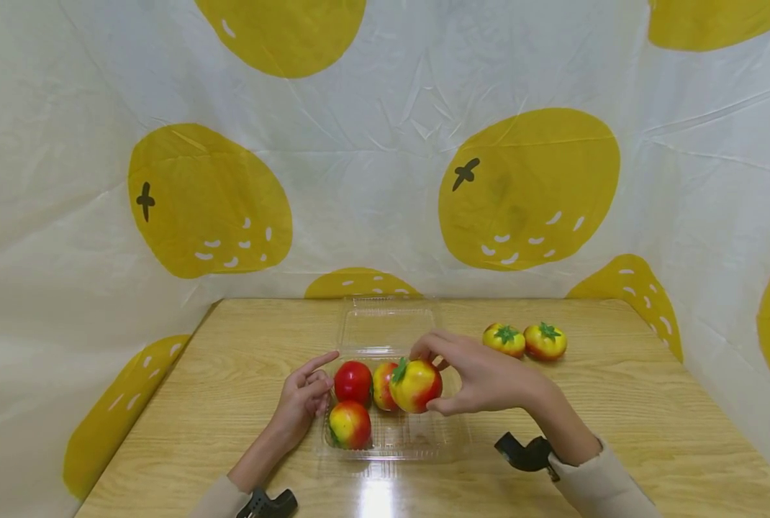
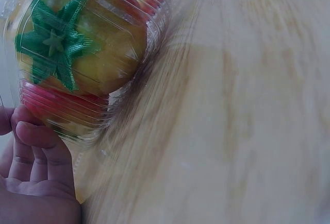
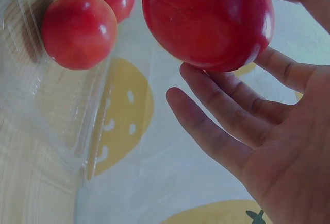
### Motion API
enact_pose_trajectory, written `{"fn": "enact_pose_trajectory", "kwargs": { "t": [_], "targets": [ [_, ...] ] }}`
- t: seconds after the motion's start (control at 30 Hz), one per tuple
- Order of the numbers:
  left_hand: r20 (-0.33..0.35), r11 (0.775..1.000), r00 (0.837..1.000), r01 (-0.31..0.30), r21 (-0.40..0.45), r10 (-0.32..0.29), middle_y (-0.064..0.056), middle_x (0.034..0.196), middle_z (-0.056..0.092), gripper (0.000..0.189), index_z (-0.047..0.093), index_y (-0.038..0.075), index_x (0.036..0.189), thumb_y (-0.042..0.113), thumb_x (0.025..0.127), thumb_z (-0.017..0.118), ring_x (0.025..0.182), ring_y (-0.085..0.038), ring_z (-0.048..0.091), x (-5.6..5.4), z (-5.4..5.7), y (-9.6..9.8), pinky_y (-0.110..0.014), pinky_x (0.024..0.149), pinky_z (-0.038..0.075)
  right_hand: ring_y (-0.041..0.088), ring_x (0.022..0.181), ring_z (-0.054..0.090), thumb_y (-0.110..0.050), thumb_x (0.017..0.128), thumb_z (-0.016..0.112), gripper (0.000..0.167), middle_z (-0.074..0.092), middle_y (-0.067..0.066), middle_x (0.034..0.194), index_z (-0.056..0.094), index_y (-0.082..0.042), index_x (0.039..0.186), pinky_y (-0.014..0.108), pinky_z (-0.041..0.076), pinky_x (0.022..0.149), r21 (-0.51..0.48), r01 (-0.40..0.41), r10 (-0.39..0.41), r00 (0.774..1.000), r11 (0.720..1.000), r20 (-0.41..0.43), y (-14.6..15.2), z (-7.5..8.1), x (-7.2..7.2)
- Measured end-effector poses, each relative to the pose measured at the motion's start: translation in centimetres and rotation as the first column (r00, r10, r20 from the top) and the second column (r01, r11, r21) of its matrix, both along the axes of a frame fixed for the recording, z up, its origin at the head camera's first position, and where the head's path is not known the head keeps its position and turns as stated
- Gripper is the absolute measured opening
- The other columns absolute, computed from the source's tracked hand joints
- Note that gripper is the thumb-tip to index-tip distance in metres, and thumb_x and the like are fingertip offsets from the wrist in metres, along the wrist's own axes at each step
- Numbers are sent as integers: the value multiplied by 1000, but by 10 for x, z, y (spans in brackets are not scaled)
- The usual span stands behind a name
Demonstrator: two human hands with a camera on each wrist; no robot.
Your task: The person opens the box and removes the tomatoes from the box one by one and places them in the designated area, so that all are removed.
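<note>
My right hand [image 1: 482,370] holds a red-and-yellow toy tomato [image 1: 417,387] with a green leaf top, thumb on one side and fingers on the other. In the right wrist view this toy tomato [image 3: 209,20] shows its red underside. It is over the open clear plastic box [image 1: 417,450], overlapping another tomato [image 1: 383,381] inside. Two more, a red tomato [image 1: 352,381] and a yellow-red tomato [image 1: 350,424], sit in the box's left side. At the left edge my left hand [image 1: 304,396] pinches the box rim, index finger stretched along it.
Two yellow-red toy tomatoes [image 1: 524,341] with green tops stand side by side at the back right of the wooden table [image 1: 229,360]. The box's clear lid [image 1: 388,327] lies folded back behind it. A white cloth [image 1: 372,180] with yellow fruit prints hangs behind the table.
</note>
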State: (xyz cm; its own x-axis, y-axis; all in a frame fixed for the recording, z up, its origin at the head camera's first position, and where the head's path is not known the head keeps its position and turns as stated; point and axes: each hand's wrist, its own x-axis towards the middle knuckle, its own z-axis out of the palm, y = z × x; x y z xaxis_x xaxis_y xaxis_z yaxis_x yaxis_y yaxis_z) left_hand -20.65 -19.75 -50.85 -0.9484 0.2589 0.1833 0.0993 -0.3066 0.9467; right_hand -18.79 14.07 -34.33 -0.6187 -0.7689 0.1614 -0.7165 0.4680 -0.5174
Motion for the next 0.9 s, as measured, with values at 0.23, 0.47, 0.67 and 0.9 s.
{"fn": "enact_pose_trajectory", "kwargs": {
  "t": [0.23, 0.47, 0.67, 0.9],
  "targets": [
    [-1, 1000, 1000, 7, 6, -7, 6, 75, 60, 54, 35, -13, 152, -1, 101, 50, 53, -5, 52, 1, 0, 0, -15, 50, 44, 14, 114, 61, -20, 82, 84, 51, 61, -5, 125, 57, -20, 126, 33, 60, 93, -82, 6, -5, 1000, 997, 6, 9, -3, 3],
    [-3, 1000, 1000, 11, 8, -11, 6, 74, 59, 53, 36, -12, 152, -2, 102, 49, 53, -5, 53, 0, 0, 0, -15, 50, 45, 22, 119, 64, -18, 82, 85, 57, 60, 0, 127, 55, -18, 129, 35, 61, 91, -138, 42, -41, 999, 990, 10, 19, -9, 4],
    [-5, 1000, 1000, 6, 4, -6, 6, 73, 59, 54, 35, -13, 152, -1, 102, 50, 53, -5, 52, 0, 1, 0, -15, 49, 45, 23, 120, 64, -17, 83, 85, 60, 59, 3, 135, 53, -16, 134, 33, 60, 93, -160, 63, -61, 998, 985, 21, 24, -12, 5],
    [-6, 1000, 1000, 4, 8, -3, 6, 73, 59, 54, 37, -12, 151, -1, 101, 51, 52, -5, 52, 0, 0, 0, -15, 49, 44, 14, 118, 64, -17, 82, 85, 60, 63, -1, 131, 54, -16, 133, 33, 58, 97, -163, 98, -98, 995, 982, 8, 29, -15, 6]
  ]
}}
